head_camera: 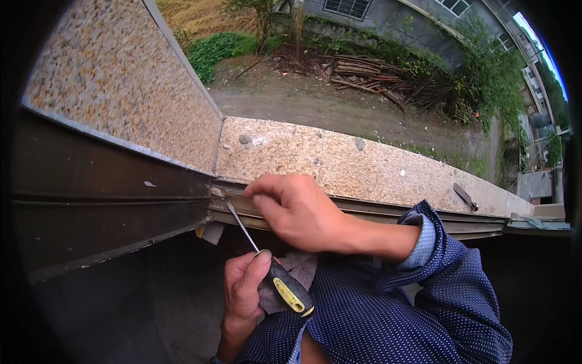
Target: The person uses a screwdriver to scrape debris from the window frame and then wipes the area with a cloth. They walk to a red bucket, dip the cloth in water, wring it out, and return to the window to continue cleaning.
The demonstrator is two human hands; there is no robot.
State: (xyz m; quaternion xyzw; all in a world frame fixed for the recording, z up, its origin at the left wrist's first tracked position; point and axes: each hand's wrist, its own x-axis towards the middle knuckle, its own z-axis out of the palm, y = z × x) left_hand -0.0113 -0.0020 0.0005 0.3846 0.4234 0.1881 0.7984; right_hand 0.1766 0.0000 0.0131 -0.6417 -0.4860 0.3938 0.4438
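My left hand (242, 289) grips a slotted screwdriver (291, 289) with a black and yellow handle, near the base of its shank. Its tip points up-left at the corner of the metal window track (245, 207). A crumpled grey-purple cloth (298, 273) lies behind the handle, against the left hand; whether the fingers hold it is unclear. My right hand (302, 211) reaches across from the right over the track, fingers curled, with index finger and thumb close together near the corner. No object shows between them, though the palm is hidden.
Beyond the track runs a speckled stone sill (273, 145), bearing a flat dark metal piece with a rounded end (464, 196) at right. A dark frame panel (104, 173) and stone side wall (122, 82) stand at left. Outside, a woodpile (368, 73) lies on the ground below.
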